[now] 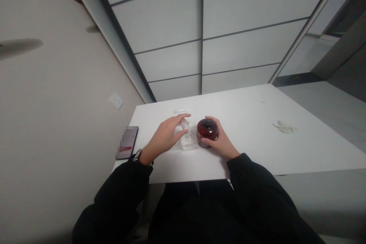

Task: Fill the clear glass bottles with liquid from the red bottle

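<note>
- White paneled doors [168, 59] w/ dark strips behind white tbl [243, 152]; pale wall [71, 95] on L side w/ outlet [116, 100].
- R hand [221, 140]: grasping dk red jar [207, 132], thumb on near side, fingers curled round far/R side. Jar upright on tbl, black knob [207, 122] on top.
- L hand [166, 134]: thumb & index apart in a C around sm. clear/pinkish piece [185, 124]; can't tell if it's actually gripped.
- Clear container [190, 142] on tbl btwn the hands, just L of jar; see-through, so contents & exact shape hard to read.
- Another clear item [182, 110] lies behind L hand, twd far edge; too faint to ID.
- Phone [128, 143] at tbl's L edge, near L wrist, screen lit, partly pixelated.
- Wristband [137, 155], metallic-looking, on L wrist; black sleeves [251, 179] on both arms.
- Crumpled pale scrap [284, 127] on R part of tbl, well apart from jar; tiny pale bit [262, 102] farther back.
</note>
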